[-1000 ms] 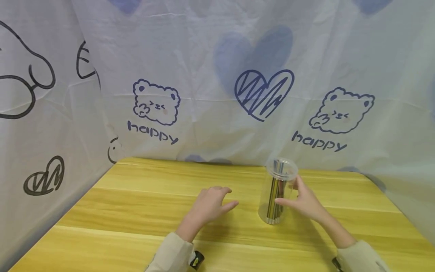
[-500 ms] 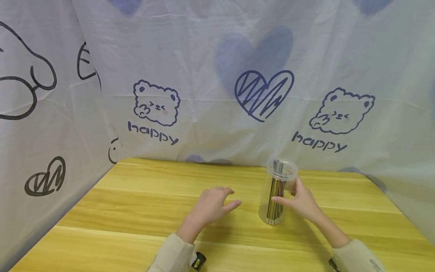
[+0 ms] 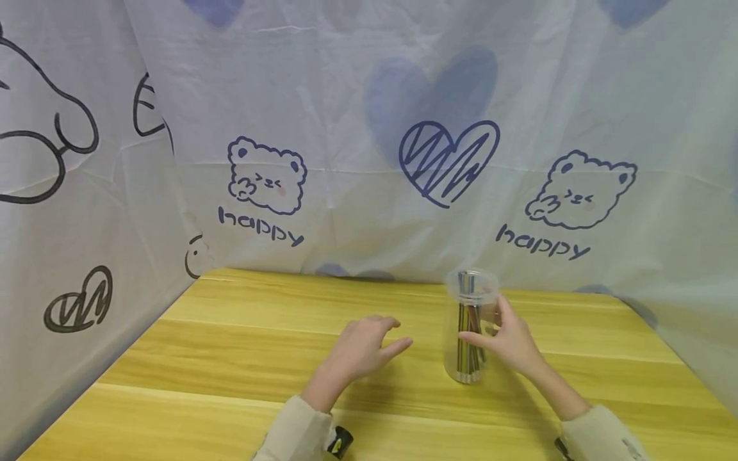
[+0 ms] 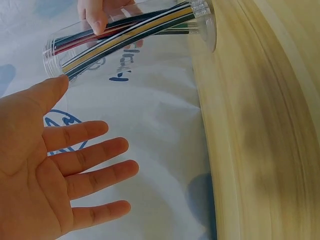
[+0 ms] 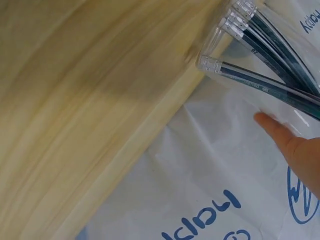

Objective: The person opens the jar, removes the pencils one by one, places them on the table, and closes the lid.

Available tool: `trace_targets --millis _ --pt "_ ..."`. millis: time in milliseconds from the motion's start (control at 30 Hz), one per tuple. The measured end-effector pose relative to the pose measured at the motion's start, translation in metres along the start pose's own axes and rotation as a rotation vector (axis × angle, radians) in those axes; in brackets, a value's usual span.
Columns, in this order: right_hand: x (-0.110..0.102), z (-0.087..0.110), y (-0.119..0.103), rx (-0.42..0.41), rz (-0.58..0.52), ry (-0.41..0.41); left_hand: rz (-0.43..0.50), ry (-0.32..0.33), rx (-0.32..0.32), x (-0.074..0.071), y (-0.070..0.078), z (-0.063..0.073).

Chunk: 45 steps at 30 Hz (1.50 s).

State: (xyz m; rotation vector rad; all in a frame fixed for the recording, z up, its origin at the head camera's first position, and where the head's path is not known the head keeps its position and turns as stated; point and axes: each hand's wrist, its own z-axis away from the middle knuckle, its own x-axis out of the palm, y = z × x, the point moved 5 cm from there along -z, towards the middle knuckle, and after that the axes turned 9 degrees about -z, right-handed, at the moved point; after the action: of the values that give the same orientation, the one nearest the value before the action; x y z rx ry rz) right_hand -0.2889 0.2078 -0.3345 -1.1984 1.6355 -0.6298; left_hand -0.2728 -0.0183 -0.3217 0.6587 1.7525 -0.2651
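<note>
A clear plastic jar [image 3: 452, 339] stands nearly upright over the right half of the table, with several striped dark and yellow pencils [image 3: 464, 346] inside, their pale ends down. My right hand [image 3: 512, 342] holds it from the right side, thumb across the front and the other fingers behind. In the right wrist view the thumb [image 5: 292, 147] shows beside the pencils [image 5: 270, 52]. To the left of the jar, my left hand [image 3: 360, 346] hovers over the table, fingers spread and holding nothing. The left wrist view shows its bare palm [image 4: 35, 175] facing the camera.
The yellow wood-grain table [image 3: 230, 358] ends at the back against a pale cloth [image 3: 346, 224] printed with bears, hearts and "happy". Another printed cloth [image 3: 132, 211] hangs along the left side.
The jar has gone from a slight tilt to more upright, its top shifting left and its base right, still in my right hand. The left hand has drifted slightly right.
</note>
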Motion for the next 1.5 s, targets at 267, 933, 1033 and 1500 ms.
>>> trace_targets --millis 267,933,1033,1500 --pt "0.002 0.0 -0.004 -0.026 0.044 -0.006 0.003 0.01 0.001 -0.002 0.002 -0.002" --pt "0.011 -0.001 0.004 -0.11 -0.048 -0.041 0.018 0.036 -0.002 -0.01 0.005 -0.006" --pt "0.012 0.0 0.005 -0.115 -0.061 -0.054 0.027 0.046 -0.002 -0.014 0.006 -0.008" --pt "0.017 -0.001 0.001 -0.061 0.027 -0.099 0.101 0.137 0.01 -0.034 0.021 -0.026"
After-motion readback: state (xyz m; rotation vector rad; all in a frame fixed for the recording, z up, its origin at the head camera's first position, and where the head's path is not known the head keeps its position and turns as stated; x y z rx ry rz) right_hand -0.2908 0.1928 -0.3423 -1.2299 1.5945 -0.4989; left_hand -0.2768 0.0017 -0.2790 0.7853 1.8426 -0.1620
